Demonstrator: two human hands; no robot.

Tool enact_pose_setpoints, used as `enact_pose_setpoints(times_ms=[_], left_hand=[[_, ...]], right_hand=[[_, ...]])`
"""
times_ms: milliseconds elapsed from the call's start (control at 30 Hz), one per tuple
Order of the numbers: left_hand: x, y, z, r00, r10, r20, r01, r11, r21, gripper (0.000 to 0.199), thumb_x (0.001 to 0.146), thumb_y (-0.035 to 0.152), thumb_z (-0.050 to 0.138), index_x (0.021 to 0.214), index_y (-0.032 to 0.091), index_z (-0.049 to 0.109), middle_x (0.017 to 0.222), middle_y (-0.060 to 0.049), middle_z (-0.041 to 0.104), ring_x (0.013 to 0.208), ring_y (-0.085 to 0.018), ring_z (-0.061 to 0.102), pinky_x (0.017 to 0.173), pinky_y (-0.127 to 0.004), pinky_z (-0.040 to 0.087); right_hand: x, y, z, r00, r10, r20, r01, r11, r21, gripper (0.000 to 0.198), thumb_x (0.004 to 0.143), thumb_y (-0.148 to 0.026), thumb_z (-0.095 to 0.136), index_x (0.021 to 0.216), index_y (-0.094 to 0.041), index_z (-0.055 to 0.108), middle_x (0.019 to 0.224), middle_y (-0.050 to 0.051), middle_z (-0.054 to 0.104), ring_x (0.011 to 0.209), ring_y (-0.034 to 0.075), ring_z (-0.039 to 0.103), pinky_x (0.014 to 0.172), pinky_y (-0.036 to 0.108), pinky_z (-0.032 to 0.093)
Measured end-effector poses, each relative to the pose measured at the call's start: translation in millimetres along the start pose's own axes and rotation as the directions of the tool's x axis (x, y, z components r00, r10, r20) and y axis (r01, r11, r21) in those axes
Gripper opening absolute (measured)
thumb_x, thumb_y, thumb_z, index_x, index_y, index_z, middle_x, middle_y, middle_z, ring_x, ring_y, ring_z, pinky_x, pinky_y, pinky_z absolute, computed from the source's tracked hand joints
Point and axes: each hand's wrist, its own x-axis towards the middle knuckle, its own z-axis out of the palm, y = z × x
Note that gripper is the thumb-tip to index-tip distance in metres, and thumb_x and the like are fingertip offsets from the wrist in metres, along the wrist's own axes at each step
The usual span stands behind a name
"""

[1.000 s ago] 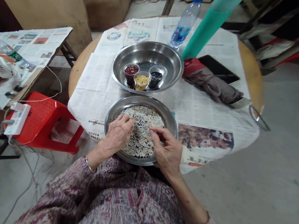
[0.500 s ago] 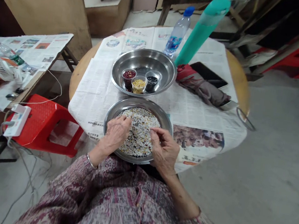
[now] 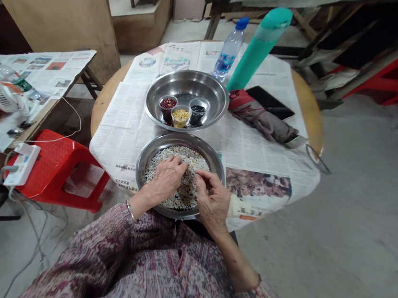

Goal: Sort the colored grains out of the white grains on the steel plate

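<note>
Both our hands rest in the near pan (image 3: 145, 162) of mixed grains (image 3: 190, 160), bench edge: left hand (image 3: 166, 180) curled loosely, right hand (image 3: 210, 199) pinching, contents hidden. Grains look tiny, hard, light, rolling; best taken by fingertip pinch.

Soft, even daylight fills the scene, brightest toward twelve o'clock. Shadows are faint. Mild glare sits on the far steel bowl (image 3: 186, 100). Wide-angle distortion bends the edges, and the floor at three and four o'clock smears into blur.
</note>
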Motion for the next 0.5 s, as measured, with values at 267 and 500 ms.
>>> enact_pose_setpoints(times_ms=[267, 500], left_hand=[[-6, -12, -10, 0.971, -0.188, -0.149, 0.075, 0.827, -0.557, 0.011, 0.088, 0.014, 0.059, 0.087, 0.018, 0.069, 0.084, -0.004, 0.069, 0.080, -0.017, 0.062, 0.081, -0.030, 0.048], [-26, -6, -23, 0.901, -0.388, 0.196, 0.213, 0.002, -0.977, 0.014, 0.084, 0.027, 0.066, 0.087, 0.015, 0.071, 0.076, -0.004, 0.071, 0.065, -0.011, 0.061, 0.067, -0.026, 0.049]], right_hand=[[-2, 2, -1, 0.999, 0.016, 0.035, -0.015, 0.999, -0.033, 0.019, 0.092, -0.035, 0.056, 0.095, -0.021, 0.069, 0.085, 0.003, 0.072, 0.075, 0.017, 0.066, 0.071, 0.030, 0.054], [-2, 4, -1, 0.997, 0.029, 0.073, -0.026, 0.999, -0.046, 0.020, 0.092, -0.035, 0.056, 0.097, -0.020, 0.069, 0.088, 0.004, 0.073, 0.077, 0.017, 0.067, 0.071, 0.030, 0.053]])
